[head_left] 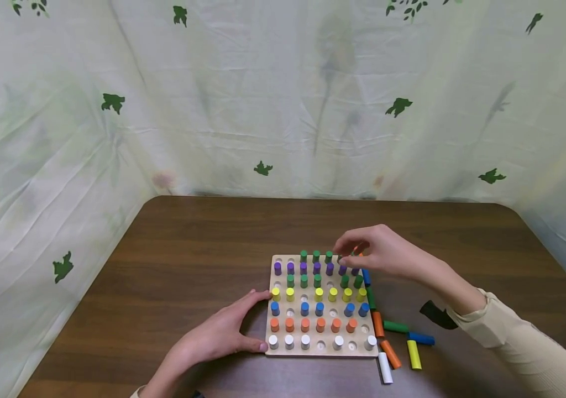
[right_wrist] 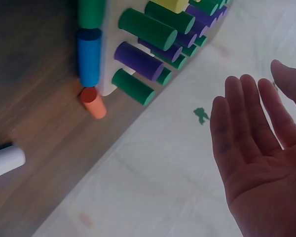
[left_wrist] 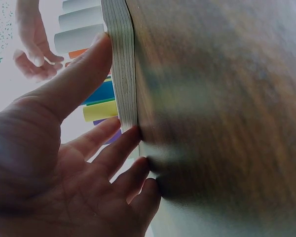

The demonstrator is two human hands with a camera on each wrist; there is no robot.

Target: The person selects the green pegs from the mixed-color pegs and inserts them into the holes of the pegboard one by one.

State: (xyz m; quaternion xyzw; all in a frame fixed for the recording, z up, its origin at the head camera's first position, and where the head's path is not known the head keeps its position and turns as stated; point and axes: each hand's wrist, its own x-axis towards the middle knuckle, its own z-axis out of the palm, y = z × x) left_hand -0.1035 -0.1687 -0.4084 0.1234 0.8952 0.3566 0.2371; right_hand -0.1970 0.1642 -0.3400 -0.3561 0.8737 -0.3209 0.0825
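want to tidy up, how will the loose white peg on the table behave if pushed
The white peg would probably roll, being round and lying on its side. Its straight body suggests stiffness; its slimness, light weight.

A square light plywood pegboard (head_left: 313, 325) lies on the brown wooden table (head_left: 188, 265), multicoloured cylindrical pegs (head_left: 319, 294) standing in its holes. Loose multicoloured cylinders (head_left: 414, 355) lie along and beyond its right side; a pale patterned fabric curtain (head_left: 283, 121) hangs behind.
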